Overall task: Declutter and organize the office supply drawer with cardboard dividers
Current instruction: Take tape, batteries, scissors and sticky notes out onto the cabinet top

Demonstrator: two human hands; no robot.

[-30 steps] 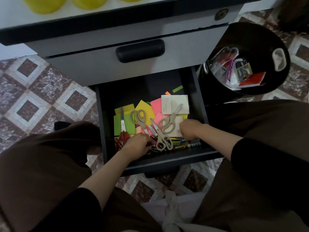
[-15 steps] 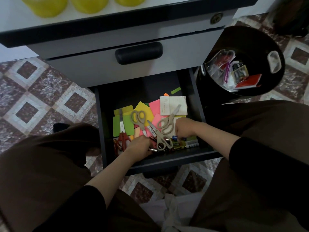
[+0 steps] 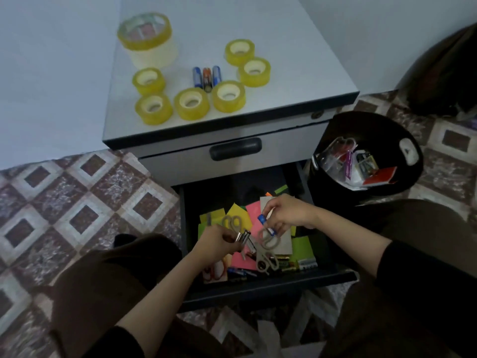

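1. We see the bottom drawer of a grey cabinet pulled open, with both hands held over its contents.
2. The left hand has its fingers curled round two batteries, whose metal ends stick out towards the right.
3. The right hand pinches a blue-ended battery between thumb and fingertips, just above the clutter and close to the left hand.
4. Inside the drawer lie coloured sticky notes in pink, yellow and green, and a pale sheet under the right hand.
5. Beige-handled scissors lie across the notes; we make out at least two pairs, one partly hidden by the left hand.
6. More loose batteries lie in a row against the drawer's front wall.
7. On the cabinet top stand six small yellow tape rolls and one large tape roll at the back left.
8. Three batteries lie side by side among the small rolls.
9. The upper drawer is closed, with a dark handle.
10. A black bin stands on the patterned tile floor just right of the cabinet, holding packaging and small items.
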